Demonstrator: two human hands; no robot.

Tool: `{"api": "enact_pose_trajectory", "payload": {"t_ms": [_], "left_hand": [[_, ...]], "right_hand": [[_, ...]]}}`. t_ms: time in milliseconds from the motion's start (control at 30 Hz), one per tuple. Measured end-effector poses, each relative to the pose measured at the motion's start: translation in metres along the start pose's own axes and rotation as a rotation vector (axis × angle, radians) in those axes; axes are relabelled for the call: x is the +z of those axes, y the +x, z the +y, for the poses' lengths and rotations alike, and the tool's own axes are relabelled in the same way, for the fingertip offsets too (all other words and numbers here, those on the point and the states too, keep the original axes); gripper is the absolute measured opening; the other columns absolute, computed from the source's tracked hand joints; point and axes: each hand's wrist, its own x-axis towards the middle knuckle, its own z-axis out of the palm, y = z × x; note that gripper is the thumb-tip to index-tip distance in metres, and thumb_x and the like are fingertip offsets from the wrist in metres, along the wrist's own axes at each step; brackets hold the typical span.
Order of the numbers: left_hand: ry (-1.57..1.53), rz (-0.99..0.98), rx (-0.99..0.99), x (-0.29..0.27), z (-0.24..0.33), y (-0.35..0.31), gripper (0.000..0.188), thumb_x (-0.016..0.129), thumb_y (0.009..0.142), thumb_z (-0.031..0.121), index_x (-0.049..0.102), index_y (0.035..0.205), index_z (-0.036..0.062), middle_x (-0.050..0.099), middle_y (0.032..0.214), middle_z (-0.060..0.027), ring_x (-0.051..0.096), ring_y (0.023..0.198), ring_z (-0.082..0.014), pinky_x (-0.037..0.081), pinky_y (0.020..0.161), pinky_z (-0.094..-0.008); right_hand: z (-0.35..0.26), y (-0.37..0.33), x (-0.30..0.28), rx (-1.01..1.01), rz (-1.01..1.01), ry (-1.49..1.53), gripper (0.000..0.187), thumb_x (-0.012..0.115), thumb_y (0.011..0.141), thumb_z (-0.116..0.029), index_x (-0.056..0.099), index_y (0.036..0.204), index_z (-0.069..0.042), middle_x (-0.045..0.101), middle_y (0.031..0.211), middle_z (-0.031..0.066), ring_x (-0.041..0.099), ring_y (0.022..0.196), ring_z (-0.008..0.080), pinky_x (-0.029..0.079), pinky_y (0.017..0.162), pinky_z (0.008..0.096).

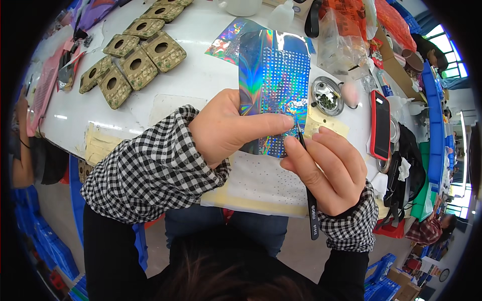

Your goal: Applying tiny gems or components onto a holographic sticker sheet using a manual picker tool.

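A shiny holographic sheet [286, 75] with rows of small square marks is in my left hand [226, 125], the thumb pressed across its front near the lower edge. Black tweezers [312, 210] sit pinched in my right hand [326, 165], their tips touching or nearly touching the sheet beside my left thumb. Whether the tips grip anything is too small to tell. Below the sheet lies a white paper [256, 180] strewn with tiny dark specks. Just right of the sheet is a round dish [327, 95] with small dark green bits in it.
Several camouflage square pieces with round holes [136, 67] lie at the upper left. A red-cased phone [380, 125] rests at the right, near a black bag [409, 170]. Plastic bags [341, 45] and a white bottle [281, 15] stand at the back. Other people sit at both sides.
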Motion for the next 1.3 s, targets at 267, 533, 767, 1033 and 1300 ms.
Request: {"api": "enact_pose_trajectory", "payload": {"t_ms": [267, 533, 767, 1033, 1300], "left_hand": [[0.037, 0.014, 0.043, -0.0002, -0.0007, -0.0006, 0.026, 0.069, 0.085, 0.01, 0.063, 0.109, 0.0009, 0.068, 0.1, -0.0058, 0.064, 0.09, -0.0123, 0.051, 0.082, -0.0278], [0.094, -0.008, 0.114, -0.0003, -0.0023, -0.0006, 0.022, 0.067, 0.086, 0.008, 0.065, 0.107, 0.0003, 0.069, 0.101, -0.0054, 0.063, 0.09, -0.0109, 0.05, 0.083, -0.0259], [0.102, -0.014, 0.097, -0.0005, -0.0028, -0.0003, 0.023, 0.066, 0.087, 0.006, 0.065, 0.109, 0.0006, 0.069, 0.102, -0.0056, 0.063, 0.092, -0.0105, 0.05, 0.084, -0.0258], [0.108, -0.02, 0.116, -0.0008, -0.0027, -0.0001, 0.025, 0.066, 0.087, 0.005, 0.063, 0.112, 0.0005, 0.068, 0.104, -0.0058, 0.063, 0.094, -0.0108, 0.049, 0.085, -0.0261], [0.08, -0.027, 0.13, 0.0002, -0.0036, 0.0001, 0.025, 0.069, 0.086, 0.008, 0.065, 0.109, -0.0002, 0.069, 0.102, -0.0065, 0.063, 0.091, -0.0099, 0.05, 0.082, -0.0257]], "right_hand": [[-0.0006, 0.0015, -0.0031, 0.041, -0.027, 0.018, 0.032, 0.077, 0.075, -0.016, 0.071, 0.103, -0.004, 0.059, 0.084, 0.0051, 0.062, 0.082, 0.0199, 0.059, 0.076, 0.0345], [0.0002, 0.0002, -0.0021, 0.043, -0.008, 0.038, 0.033, 0.078, 0.074, -0.016, 0.071, 0.104, -0.004, 0.058, 0.083, 0.0049, 0.062, 0.082, 0.0205, 0.059, 0.074, 0.0344], [0.0007, -0.0004, -0.0028, 0.042, -0.016, 0.049, 0.034, 0.077, 0.074, -0.016, 0.07, 0.105, -0.003, 0.059, 0.083, 0.0048, 0.062, 0.082, 0.0206, 0.059, 0.075, 0.0345], [0.0018, -0.001, -0.0013, 0.032, -0.005, 0.045, 0.033, 0.077, 0.074, -0.016, 0.071, 0.104, -0.003, 0.059, 0.083, 0.0047, 0.062, 0.082, 0.0203, 0.059, 0.074, 0.0343], [0.0011, -0.0007, -0.0038, 0.048, -0.001, 0.058, 0.03, 0.076, 0.076, -0.016, 0.071, 0.102, -0.003, 0.06, 0.083, 0.0044, 0.063, 0.082, 0.0196, 0.058, 0.076, 0.0336]]}}
